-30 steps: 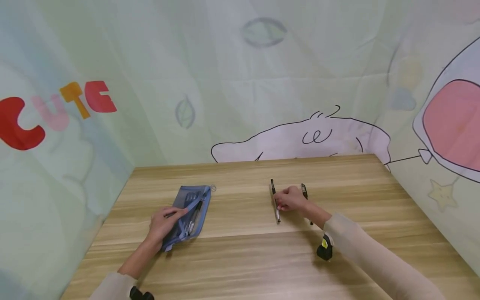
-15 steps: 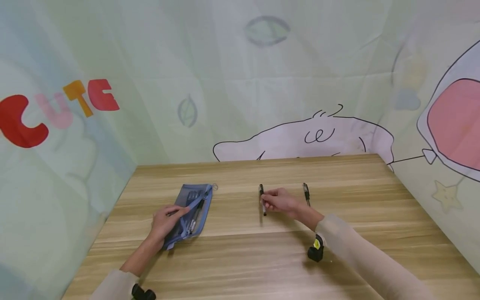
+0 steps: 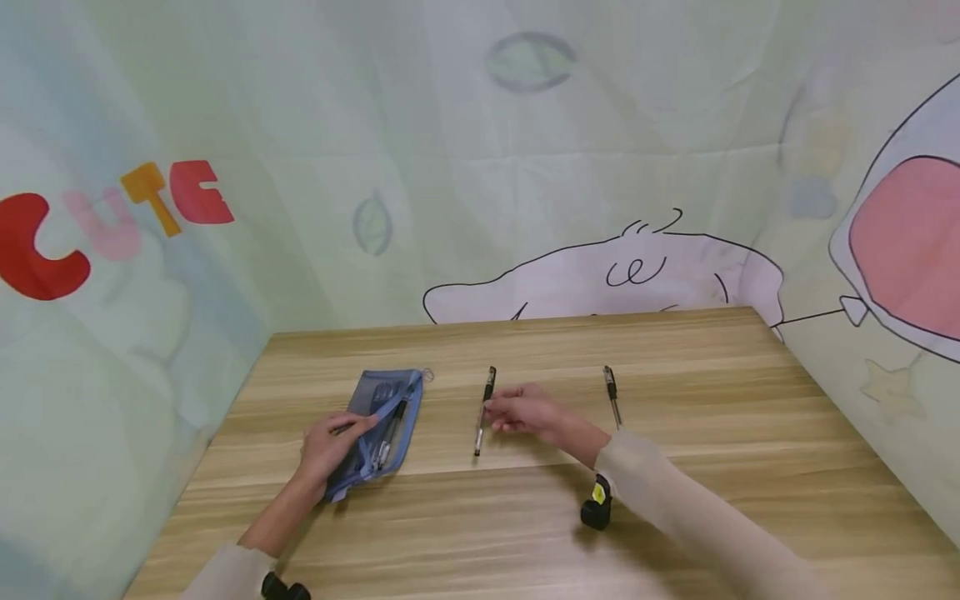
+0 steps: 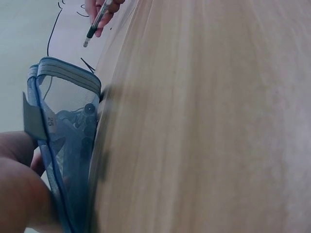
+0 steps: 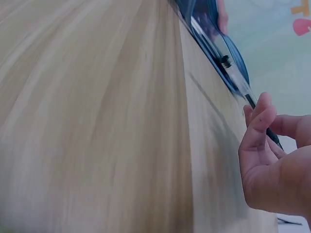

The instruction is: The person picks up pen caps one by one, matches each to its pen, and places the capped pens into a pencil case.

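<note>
A blue mesh zip pencil case (image 3: 366,393) lies on the left of the table with its mouth parted. My left hand (image 3: 322,454) grips its zipped edge between thumb and fingers. Pens and other dark items show through the mesh (image 4: 75,131) in the left wrist view. Right of the case, my right hand (image 3: 528,414) pinches a clear-barrelled black gel pen (image 3: 490,386) near its middle, above the table. In the right wrist view that pen (image 5: 237,77) points toward the case, its far end overlapping the case's edge there.
A second black gel pen (image 3: 611,385) lies on the wooden table (image 3: 697,375) to the right, its lower end close to the right sleeve (image 3: 660,475). Printed fabric walls stand behind the table and at both sides.
My right hand has picked the pen up off the table and carried it left toward the pencil case. My left hand keeps its grip on the case's edge.
</note>
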`<state>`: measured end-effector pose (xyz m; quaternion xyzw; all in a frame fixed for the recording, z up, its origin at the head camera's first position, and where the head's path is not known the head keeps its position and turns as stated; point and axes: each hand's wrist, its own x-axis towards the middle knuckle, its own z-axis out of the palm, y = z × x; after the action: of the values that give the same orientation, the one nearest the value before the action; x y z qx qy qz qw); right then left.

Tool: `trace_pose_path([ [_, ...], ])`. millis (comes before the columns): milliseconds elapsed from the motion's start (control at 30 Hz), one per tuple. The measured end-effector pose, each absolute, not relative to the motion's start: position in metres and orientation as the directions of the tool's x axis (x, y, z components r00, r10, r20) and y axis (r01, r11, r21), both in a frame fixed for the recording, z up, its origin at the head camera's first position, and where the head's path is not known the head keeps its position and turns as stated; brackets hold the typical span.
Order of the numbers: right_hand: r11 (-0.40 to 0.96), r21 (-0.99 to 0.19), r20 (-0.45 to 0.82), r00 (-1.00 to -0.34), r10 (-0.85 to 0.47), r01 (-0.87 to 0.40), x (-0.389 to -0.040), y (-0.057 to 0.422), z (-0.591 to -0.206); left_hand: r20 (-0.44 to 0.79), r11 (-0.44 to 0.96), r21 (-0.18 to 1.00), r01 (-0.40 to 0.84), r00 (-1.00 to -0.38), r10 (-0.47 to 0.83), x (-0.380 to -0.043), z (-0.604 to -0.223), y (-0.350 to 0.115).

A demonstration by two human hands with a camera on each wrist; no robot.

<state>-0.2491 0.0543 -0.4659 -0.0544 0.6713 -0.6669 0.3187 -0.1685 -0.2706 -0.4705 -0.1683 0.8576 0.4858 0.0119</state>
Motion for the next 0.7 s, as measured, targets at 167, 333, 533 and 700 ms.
trace_pose_path([
  [167, 0.079, -0.923, -0.362, -0.779, -0.512, 0.376, -0.245, 0.027, -0.469, -0.177, 0.461, 0.836, -0.298, -0.941, -0.288, -0.167, -0.471, -0.271],
  [333, 0.079, -0.921, -0.365, -0.778, -0.51, 0.38, -0.242, 0.006, -0.472, -0.184, 0.452, 0.843, -0.292, -0.946, -0.267, -0.168, -0.471, -0.268],
  [533, 0.085, -0.918, -0.375, -0.782, -0.497, 0.386, -0.24, -0.016, -0.473, -0.18, 0.45, 0.844, -0.291, -0.945, -0.272, -0.168, -0.471, -0.269],
  [700, 0.073, -0.918, -0.374, -0.792, -0.482, 0.389, -0.241, -0.029, -0.473, -0.17, 0.456, 0.843, -0.284, -0.946, -0.276, -0.169, -0.472, -0.27],
])
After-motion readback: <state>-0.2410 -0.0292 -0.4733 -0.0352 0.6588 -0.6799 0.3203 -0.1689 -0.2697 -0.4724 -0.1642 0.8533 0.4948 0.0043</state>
